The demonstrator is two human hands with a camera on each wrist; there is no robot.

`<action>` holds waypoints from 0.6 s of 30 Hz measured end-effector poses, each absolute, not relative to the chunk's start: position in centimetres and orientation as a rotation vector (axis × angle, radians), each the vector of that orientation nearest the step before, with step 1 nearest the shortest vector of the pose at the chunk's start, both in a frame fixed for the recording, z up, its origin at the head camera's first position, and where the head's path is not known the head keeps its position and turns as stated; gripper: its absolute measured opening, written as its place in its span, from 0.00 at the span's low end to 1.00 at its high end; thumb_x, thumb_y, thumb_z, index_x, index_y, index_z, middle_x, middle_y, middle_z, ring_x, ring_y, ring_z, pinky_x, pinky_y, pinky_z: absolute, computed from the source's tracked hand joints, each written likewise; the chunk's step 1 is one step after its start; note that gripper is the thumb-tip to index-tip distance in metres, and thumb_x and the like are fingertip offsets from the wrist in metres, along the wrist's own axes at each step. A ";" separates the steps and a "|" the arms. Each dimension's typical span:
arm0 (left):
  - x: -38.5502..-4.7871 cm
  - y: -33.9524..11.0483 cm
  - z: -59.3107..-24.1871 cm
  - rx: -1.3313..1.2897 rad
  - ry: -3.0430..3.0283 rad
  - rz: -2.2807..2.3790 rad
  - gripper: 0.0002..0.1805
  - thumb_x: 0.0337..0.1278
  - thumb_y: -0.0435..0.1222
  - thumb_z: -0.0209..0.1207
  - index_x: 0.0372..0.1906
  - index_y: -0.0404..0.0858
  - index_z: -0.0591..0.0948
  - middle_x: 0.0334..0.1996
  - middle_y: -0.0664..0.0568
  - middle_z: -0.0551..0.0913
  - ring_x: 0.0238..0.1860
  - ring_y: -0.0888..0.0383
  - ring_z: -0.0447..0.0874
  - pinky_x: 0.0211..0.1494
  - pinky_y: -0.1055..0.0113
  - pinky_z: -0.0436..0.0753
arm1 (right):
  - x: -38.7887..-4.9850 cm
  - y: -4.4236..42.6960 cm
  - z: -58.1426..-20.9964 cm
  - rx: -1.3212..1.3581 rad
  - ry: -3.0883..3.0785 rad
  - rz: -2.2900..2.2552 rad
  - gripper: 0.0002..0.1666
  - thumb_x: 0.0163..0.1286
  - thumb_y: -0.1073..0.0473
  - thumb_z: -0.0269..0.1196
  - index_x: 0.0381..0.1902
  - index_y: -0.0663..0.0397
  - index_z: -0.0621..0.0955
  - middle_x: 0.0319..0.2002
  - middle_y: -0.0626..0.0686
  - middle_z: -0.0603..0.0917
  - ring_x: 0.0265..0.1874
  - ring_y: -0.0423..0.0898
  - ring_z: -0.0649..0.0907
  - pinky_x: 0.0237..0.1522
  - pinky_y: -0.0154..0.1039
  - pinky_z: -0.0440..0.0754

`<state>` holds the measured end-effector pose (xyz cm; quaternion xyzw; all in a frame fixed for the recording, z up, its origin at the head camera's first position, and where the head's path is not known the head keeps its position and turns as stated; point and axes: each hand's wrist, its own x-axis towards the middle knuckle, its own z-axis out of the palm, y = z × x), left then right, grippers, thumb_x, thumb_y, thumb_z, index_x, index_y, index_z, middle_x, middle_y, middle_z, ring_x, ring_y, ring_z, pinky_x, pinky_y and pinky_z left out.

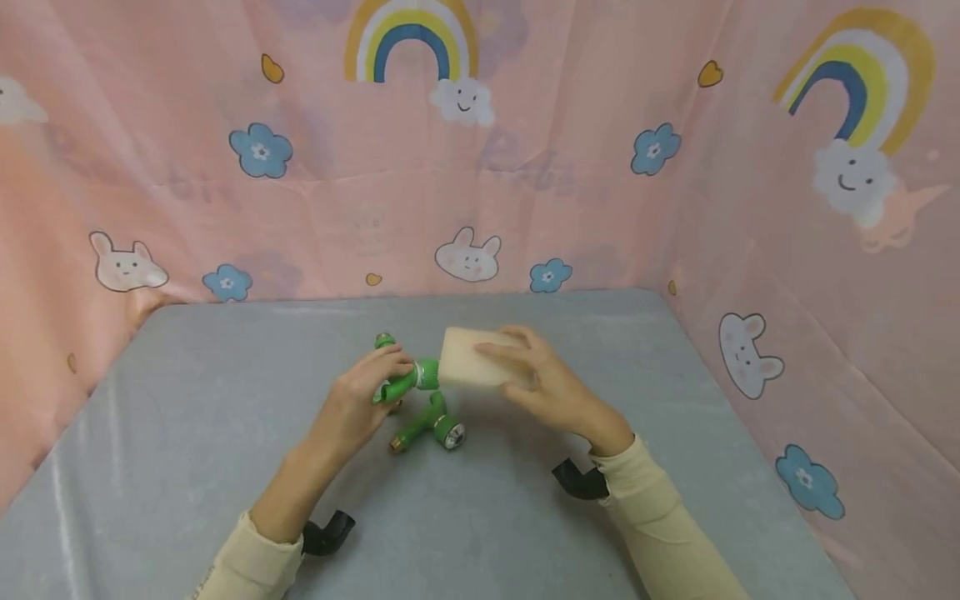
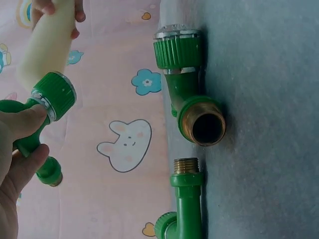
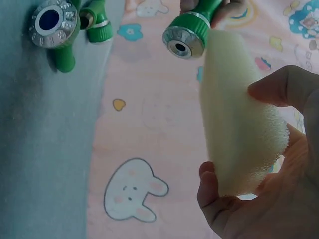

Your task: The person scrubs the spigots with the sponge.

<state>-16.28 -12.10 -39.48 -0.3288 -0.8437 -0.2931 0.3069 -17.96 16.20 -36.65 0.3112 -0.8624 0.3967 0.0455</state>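
My left hand [image 1: 363, 392] pinches a green hose nozzle [image 2: 55, 97] between thumb and fingers. It is raised off the table, and its ribbed collar and chrome face point toward the right hand. A cream-coloured sponge block [image 1: 476, 358] is held in my right hand [image 1: 551, 387], thumb on one side and fingers on the other. The sponge's edge is right by the nozzle's face; whether they touch I cannot tell. Below, a second green nozzle [image 1: 431, 425] with a brass threaded end lies on the table. A third nozzle [image 2: 187, 204] lies nearby, mostly hidden by the left hand in the head view.
A grey cloth covers the table [image 1: 487, 525]. Pink printed curtains [image 1: 337, 183] hang along the back and the right side. Black curved pieces [image 1: 327, 533] stick out by both wrists, beside the pale sleeves [image 1: 656, 517].
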 end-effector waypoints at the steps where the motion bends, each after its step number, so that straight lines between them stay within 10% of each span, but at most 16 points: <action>1: -16.2 -12.1 -39.6 -0.880 -2.228 -0.774 0.26 0.28 0.15 0.76 0.42 0.29 0.85 0.46 0.42 0.89 0.59 0.41 0.84 0.61 0.53 0.83 | -17.9 16.0 -36.7 0.956 -2.624 1.210 0.36 0.62 0.68 0.61 0.69 0.46 0.77 0.69 0.62 0.68 0.63 0.59 0.72 0.52 0.46 0.75; 18: -16.3 -11.8 -39.5 -0.807 -2.149 -1.116 0.21 0.41 0.18 0.72 0.45 0.29 0.81 0.48 0.39 0.89 0.56 0.40 0.86 0.55 0.68 0.85 | -17.8 16.0 -36.8 0.964 -2.728 1.286 0.35 0.71 0.66 0.54 0.75 0.42 0.69 0.72 0.61 0.64 0.59 0.57 0.72 0.54 0.49 0.75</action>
